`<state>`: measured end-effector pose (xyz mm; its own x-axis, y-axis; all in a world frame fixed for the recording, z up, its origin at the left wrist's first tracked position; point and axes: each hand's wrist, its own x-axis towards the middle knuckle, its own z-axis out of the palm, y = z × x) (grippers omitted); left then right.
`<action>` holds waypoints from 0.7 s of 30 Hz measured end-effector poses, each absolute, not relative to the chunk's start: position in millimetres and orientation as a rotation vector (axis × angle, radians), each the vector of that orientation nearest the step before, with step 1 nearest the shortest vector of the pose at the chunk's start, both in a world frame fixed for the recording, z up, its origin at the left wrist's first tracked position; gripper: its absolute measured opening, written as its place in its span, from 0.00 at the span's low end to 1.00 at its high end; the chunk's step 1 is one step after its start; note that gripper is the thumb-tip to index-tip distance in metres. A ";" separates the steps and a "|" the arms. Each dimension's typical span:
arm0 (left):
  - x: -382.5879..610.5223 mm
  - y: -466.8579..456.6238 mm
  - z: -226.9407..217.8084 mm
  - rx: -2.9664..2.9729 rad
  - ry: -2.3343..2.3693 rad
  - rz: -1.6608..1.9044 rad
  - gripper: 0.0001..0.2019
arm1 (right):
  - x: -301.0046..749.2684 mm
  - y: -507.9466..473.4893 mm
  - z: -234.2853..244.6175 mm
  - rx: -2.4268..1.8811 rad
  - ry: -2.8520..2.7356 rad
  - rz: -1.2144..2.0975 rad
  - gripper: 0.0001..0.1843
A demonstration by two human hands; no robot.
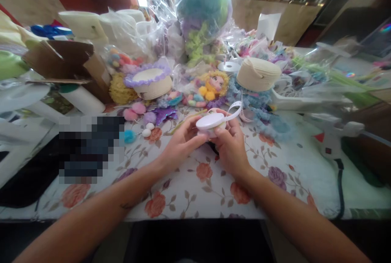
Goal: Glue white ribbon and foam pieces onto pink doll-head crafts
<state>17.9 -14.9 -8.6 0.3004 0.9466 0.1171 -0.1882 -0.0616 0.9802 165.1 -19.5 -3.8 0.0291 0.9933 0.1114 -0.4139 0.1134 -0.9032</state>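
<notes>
Over the middle of the flowered tablecloth, both hands hold a round white tape measure (210, 121). A short loop of its white tape, with small dark marks, curves out toward the upper right. My left hand (190, 135) is closed on the case's left side, thumb along the near edge. On the right side, my right hand (231, 142) grips the case near where the tape comes out. Beneath the hands a small dark thing shows in part, too hidden to name. Just beyond them lies a doll's head (216, 83) with yellow hair.
Pompoms (134, 110) and a purple star (165, 115) lie left. Two cream rope baskets (154, 85) stand behind, one upside down. A glue gun (331, 140) stands at the right, a cardboard box (61, 65) at the left. Plastic-wrapped goods (203, 2) fill the back.
</notes>
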 end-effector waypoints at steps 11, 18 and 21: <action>20.8 -19.7 -6.0 1.260 0.684 1.150 0.21 | 154.5 -29.0 -6.0 -0.793 -0.996 1.239 0.23; 21.3 -22.6 -9.4 1.138 0.738 1.146 0.21 | 154.8 -28.7 -8.0 -0.806 -1.004 1.229 0.21; 22.4 -23.2 -8.8 1.074 0.717 1.154 0.20 | 153.8 -28.6 -8.2 -0.798 -1.008 1.236 0.22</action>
<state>22.4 -23.2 -8.8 0.2860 0.9556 0.0711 -0.3599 0.0384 0.9322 153.8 -28.6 -8.2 0.0313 0.9838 0.1766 -0.3710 0.1755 -0.9119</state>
